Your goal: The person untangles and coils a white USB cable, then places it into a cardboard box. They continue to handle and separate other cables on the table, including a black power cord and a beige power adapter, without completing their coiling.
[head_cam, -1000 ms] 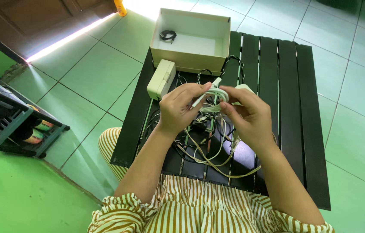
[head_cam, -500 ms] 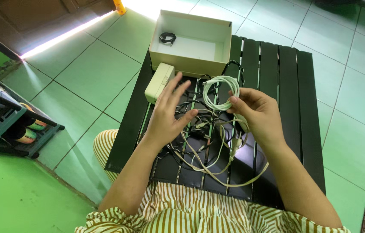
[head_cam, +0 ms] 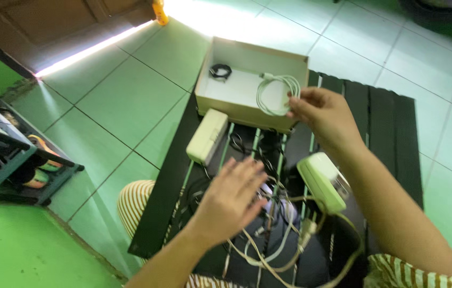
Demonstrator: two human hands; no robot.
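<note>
White coiled cable (head_cam: pixel 278 94) hangs pinched in the fingers (head_cam: pixel 294 102) of the right hand (head_cam: pixel 326 114), over the open cardboard box (head_cam: pixel 220 104) at the far edge of the black slatted counter (head_cam: pixel 386 133). One small black cable (head_cam: pixel 220 71) already lies inside the box. Left hand (head_cam: pixel 232 200), fingers spread and holding nothing, hovers above the tangled cables (head_cam: pixel 268 234) left unsorted. A green adapter (head_cam: pixel 323 181) and a cream block (head_cam: pixel 207 136) also remain on the counter.

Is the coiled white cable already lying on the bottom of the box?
No, the right hand holds the coiled white cable over the box.
</note>
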